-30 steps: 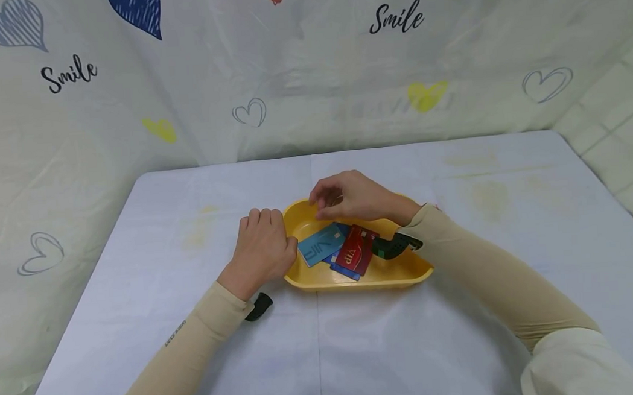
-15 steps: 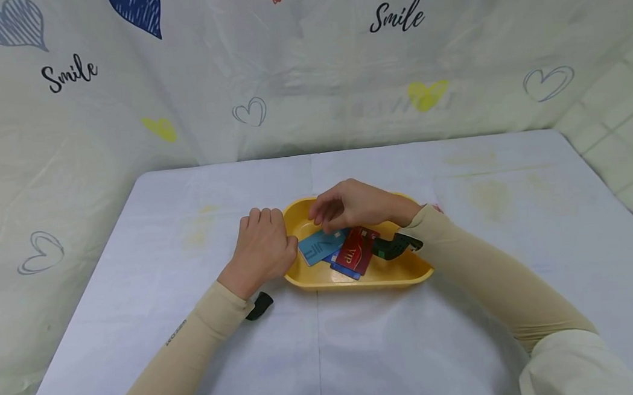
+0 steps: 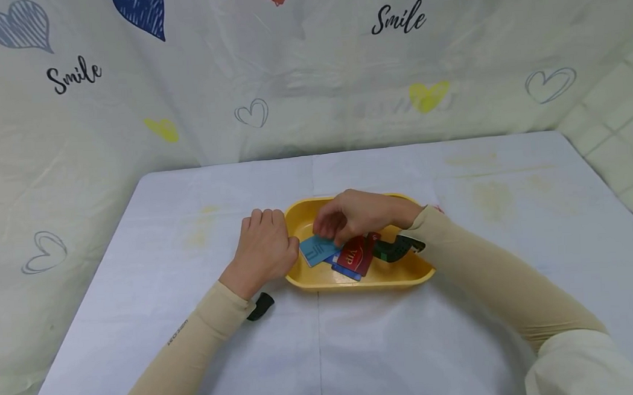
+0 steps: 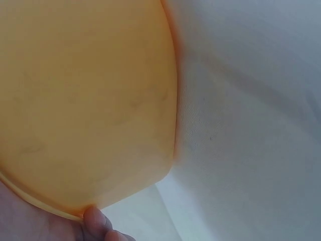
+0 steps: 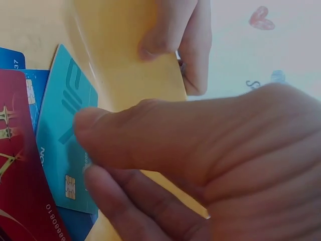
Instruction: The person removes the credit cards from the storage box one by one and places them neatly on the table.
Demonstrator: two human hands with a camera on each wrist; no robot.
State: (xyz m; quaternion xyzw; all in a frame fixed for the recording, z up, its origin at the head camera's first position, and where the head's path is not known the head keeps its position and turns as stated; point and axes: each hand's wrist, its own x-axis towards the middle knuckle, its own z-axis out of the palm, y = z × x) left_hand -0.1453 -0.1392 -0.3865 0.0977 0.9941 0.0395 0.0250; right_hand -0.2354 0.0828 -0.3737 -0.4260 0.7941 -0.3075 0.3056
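Note:
At the yellow tray, my left hand grips the left end by its rim. Its fingertips show at the tray's edge in the left wrist view. Inside the tray lies a loose pile of cards: a teal card, a red VIP card and blue cards partly under them. My right hand is over the pile, fingers loosely bent. In the right wrist view its thumb and a finger overlap the teal card near its edge, with a gap between them.
The tray stands on a table with a white cloth. Behind the table hangs a pale curtain printed with hearts and "Smile". A small red thing shows beside the right sleeve. Dark wrist devices sit under both wrists.
My right hand has lowered toward me, from above the tray's back part down to the teal card. My left hand keeps its hold on the tray; the cards have not visibly moved.

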